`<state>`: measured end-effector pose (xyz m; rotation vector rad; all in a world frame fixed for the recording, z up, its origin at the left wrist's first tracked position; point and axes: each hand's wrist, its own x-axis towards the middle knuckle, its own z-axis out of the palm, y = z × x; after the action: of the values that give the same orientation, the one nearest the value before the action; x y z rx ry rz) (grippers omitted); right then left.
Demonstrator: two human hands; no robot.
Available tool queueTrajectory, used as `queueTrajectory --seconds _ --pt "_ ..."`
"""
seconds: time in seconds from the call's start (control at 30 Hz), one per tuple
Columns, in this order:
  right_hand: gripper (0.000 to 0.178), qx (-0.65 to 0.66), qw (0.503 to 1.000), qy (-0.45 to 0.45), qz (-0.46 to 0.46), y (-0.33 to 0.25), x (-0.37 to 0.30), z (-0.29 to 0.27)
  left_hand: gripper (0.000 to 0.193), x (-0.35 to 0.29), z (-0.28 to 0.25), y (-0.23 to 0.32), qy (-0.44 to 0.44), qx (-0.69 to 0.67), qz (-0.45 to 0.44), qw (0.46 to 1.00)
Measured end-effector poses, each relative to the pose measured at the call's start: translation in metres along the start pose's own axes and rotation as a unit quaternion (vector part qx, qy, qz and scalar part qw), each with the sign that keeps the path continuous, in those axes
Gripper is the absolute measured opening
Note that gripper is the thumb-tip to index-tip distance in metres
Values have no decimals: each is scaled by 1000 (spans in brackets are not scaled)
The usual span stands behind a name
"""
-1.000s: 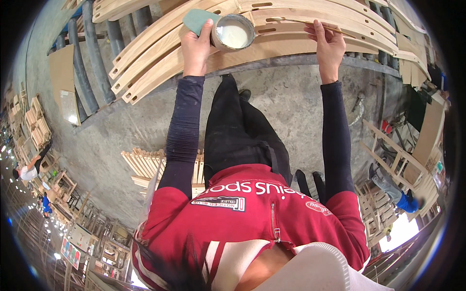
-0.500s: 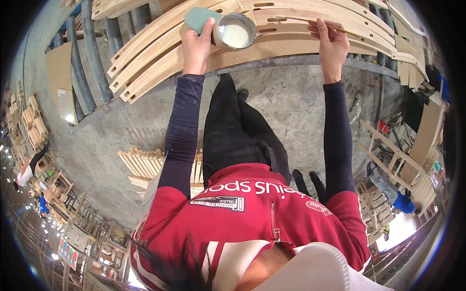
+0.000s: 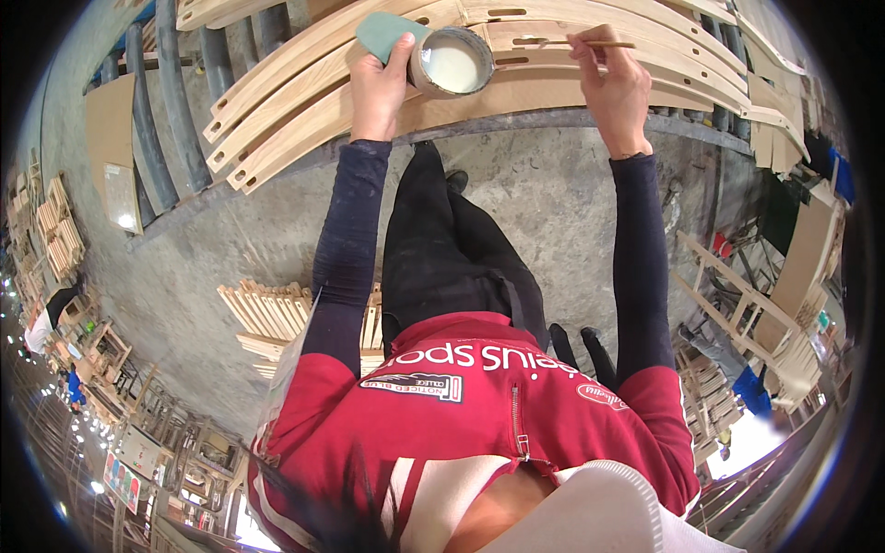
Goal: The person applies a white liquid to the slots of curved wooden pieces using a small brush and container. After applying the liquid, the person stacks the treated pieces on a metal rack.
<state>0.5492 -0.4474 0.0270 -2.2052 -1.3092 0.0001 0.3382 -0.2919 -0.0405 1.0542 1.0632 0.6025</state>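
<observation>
My left hand [image 3: 376, 100] is closed around a round pot of white liquid [image 3: 452, 64], its mouth facing up. A flat grey-green piece with rounded corners [image 3: 387, 35] is held alongside the pot, under the thumb; its kind is unclear. To the right, my right hand [image 3: 616, 90] pinches a thin wooden-handled brush [image 3: 618, 44]. The brush lies nearly level, its fine tip pointing left near a slot in a pale curved wooden slat [image 3: 576, 32]. Whether the tip touches the wood cannot be made out. Several such slotted slats lie side by side beneath both hands.
Dark rollers [image 3: 181, 101] stand left of the slats, with a cardboard sheet [image 3: 109, 138] on them. Behind me are stacked wooden pieces [image 3: 267, 309] on the concrete floor [image 3: 221, 230]. A wooden frame [image 3: 737, 286] stands at right. Other people are at work farther off.
My right hand has moved left and slightly down, with the fingers now nearer the brush's tip. The brush has turned closer to level. My left hand and pot have shifted slightly right.
</observation>
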Motion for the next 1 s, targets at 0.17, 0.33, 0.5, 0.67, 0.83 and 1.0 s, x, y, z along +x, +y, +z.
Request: queueTrajectory --seconds 0.17,0.33,0.5,0.67,0.83,1.0 --pt "9 105 994 6 -16 1 2 8 30 4 -3 -8 -17 29 12 999" --pt "9 3 999 -39 -4 -5 2 -7 32 5 -5 -7 -16 26 -2 1000" --pt "8 136 991 -12 -5 -5 3 2 35 2 0 -1 -3 21 -15 1000" --pt "9 65 998 -20 5 0 0 -3 34 6 -3 -5 -13 35 0 999" --pt "9 119 992 -30 30 -9 4 -1 38 4 -1 2 -8 38 -20 999" --pt "9 139 988 -19 63 -2 0 -20 39 9 -9 0 1 43 3 999"
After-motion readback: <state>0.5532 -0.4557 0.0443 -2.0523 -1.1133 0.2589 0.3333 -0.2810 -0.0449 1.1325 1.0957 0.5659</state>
